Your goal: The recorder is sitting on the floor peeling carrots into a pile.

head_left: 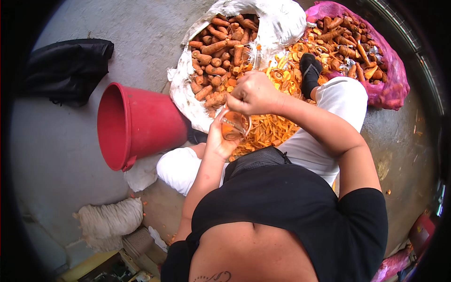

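The L hand is closed around a clear cup w/ smth. orange seen in or through it — the fingers wrap its side. The R hand is curled like a loose fist, just above the cup; whether it has hold of smth., I cannot tell. Ahead of both hands is an open white sack w/ many carrots. Below them are orange peelings; to their left — a red bucket; farther ahead, to the right, a pink sack.
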{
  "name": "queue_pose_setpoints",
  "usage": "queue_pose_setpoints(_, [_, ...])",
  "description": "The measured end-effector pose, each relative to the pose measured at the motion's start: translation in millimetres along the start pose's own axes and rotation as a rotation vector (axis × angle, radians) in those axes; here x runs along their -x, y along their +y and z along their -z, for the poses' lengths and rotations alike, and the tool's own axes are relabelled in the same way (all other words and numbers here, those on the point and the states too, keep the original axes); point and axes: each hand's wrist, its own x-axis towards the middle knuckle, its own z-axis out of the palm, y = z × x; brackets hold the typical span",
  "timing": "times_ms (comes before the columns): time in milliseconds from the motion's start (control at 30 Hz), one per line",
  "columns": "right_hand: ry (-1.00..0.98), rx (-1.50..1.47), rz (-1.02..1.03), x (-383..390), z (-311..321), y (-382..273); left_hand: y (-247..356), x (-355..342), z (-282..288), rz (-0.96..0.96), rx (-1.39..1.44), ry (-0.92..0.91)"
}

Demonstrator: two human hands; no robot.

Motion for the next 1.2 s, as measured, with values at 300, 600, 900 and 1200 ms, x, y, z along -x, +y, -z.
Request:
queue_pose_setpoints(300, [0.013, -0.084, 0.081, 3, -11, -3, 0, 11, -13, 0.015, 0.057, -0.045])
queue_pose_setpoints(600, [0.233, 0.345, -0.137, -21, 16, 58, 12, 17, -5, 0.031, -0.095, -0.257])
queue_pose_setpoints(900, [0.062, -0.042, 0.032, -1, -1, -3, 6, 1, 3, 0.045, 0.052, -0.077])
queue_pose_setpoints(1200, [0.009, -0.063, 0.107, 4, -9, -3, 2, 5, -5, 0.024, 0.097, -0.017])
